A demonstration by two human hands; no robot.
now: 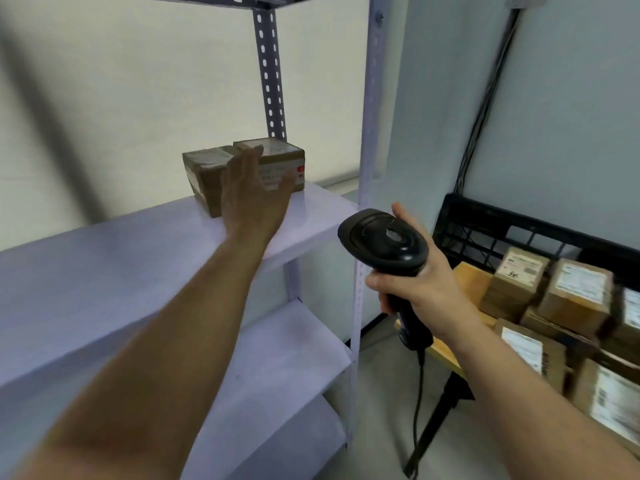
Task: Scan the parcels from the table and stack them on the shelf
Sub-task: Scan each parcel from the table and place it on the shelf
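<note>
My left hand (254,199), fingers (247,164) open at the two parcels (277,157) in the shelf's (138,271) back corner, should square them flush before withdrawing, while my right hand (415,289) grips the scanner (384,240) near the crate (485,230).

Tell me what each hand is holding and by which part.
The right hand grips the black scanner by its handle. The left hand holds nothing, open by the parcels on the shelf.

Soft daylight, blurred, warped edges
</note>
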